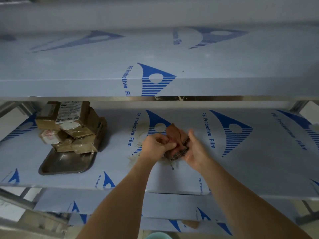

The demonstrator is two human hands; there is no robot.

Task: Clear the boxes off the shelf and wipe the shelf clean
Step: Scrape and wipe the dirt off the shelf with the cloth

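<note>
— Where's the cloth (176, 143)?
— Mid-shelf (259, 161), between both hands — left hand (154, 145) pinches its edge, right hand (196, 150) cups it, fingers loosely curled.
— And the boxes (70, 126)?
— Stacked on a tray (65, 163), well to the left — left hand's nearer.

My shelf (241, 161) has a blue and white plastic cover. On its left side sits a metal tray (66, 163) with a pile of brown boxes (72, 126) on it. Some dirty crumbs (136, 156) lie near the middle.
</note>
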